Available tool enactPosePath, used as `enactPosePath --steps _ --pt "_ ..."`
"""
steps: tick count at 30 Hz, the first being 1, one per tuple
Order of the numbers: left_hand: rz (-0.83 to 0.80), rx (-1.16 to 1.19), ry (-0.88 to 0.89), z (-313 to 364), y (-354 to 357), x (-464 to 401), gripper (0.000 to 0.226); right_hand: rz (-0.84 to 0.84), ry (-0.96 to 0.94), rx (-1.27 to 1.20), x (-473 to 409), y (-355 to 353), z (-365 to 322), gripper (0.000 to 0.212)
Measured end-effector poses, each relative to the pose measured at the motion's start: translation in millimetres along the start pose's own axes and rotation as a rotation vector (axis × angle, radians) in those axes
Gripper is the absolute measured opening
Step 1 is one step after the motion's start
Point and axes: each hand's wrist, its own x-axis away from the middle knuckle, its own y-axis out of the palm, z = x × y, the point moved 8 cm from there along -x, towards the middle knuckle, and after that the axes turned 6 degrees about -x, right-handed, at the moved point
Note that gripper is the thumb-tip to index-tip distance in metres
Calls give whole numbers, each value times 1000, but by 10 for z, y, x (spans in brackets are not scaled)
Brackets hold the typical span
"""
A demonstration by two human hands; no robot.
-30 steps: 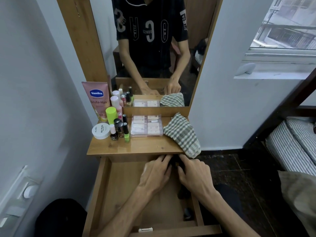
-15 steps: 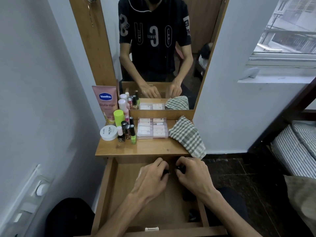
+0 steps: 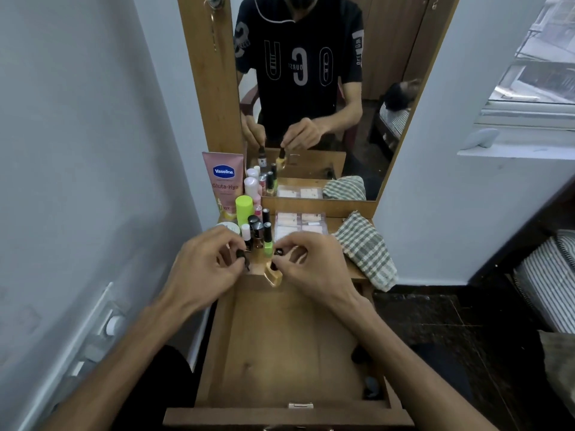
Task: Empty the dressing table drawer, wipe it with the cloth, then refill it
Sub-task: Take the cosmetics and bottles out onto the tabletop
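Note:
The wooden drawer (image 3: pixel 280 346) stands pulled out under the dressing table top (image 3: pixel 357 272). My left hand (image 3: pixel 205 269) is raised over the table's front edge, pinching a small dark nail polish bottle (image 3: pixel 244 259) by its cap. Beside it my right hand (image 3: pixel 311 262) pinches a gold nail polish bottle (image 3: pixel 273 275) by its black cap. Both bottles hang just in front of a cluster of small bottles (image 3: pixel 258 231) on the table top. A green checked cloth (image 3: pixel 364 247) lies at the table's right end, drooping over the edge. Two dark items (image 3: pixel 368 387) remain along the drawer's right side.
A pink Vaseline tube (image 3: pixel 223 181) and a lime-capped bottle (image 3: pixel 243 209) stand at the back left. A clear compartment box (image 3: pixel 300 223) lies in front of the mirror (image 3: pixel 311 88). A white wall is close on the left, a striped bed (image 3: pixel 547 281) on the right.
Both hands have risen out of the drawer's back to the table's front edge, each now holding a small bottle. The camera has tilted up a little.

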Motion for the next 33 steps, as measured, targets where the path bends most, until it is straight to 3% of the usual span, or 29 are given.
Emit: enactPosePath --steps 15,22,28,33 --pt "-124 -18 -62 -385 186 -344 24 -170 -80 282 -628 550 -77 26" --pt "-106 -29 -29 -350 197 -416 27 -170 -98 264 -655 547 -82 21" --pt "-57 -96 -1 -359 178 -379 35 -135 -137 216 -549 374 -136 38" --pt "56 -62 36 -210 98 -248 32 -140 -122 173 -222 43 -68 26"
